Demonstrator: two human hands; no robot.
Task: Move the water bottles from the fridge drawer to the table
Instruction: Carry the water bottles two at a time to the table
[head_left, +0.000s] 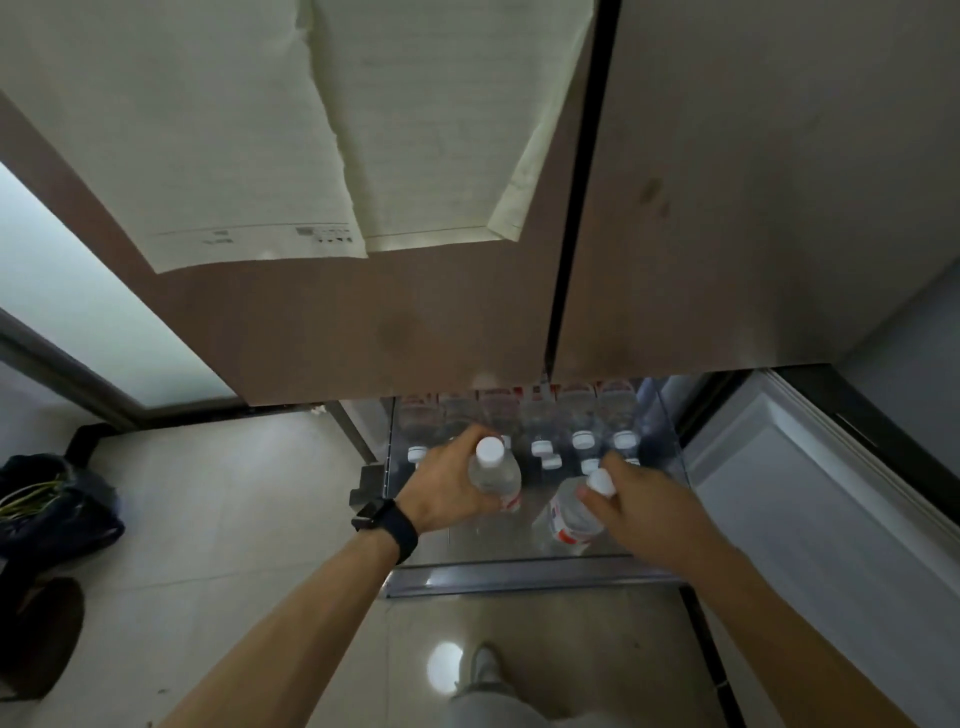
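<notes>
A clear fridge drawer (519, 574) stands pulled out below the brown fridge doors. Several water bottles (582, 441) with white caps and red labels stand upright at its back. My left hand (447, 491), with a black watch on the wrist, is wrapped around one water bottle (493, 470) and holds it above the drawer's front part. My right hand (639, 493) grips a second water bottle (571, 512) near its neck; this bottle is tilted, cap toward the right. The table is not in view.
The fridge doors (363, 322) with paper sheets stuck on them overhang the drawer's back. An open white door panel (810, 493) lies to the right. A dark bag (57, 509) and a brown object sit on the tiled floor at left. My foot (483, 670) stands before the drawer.
</notes>
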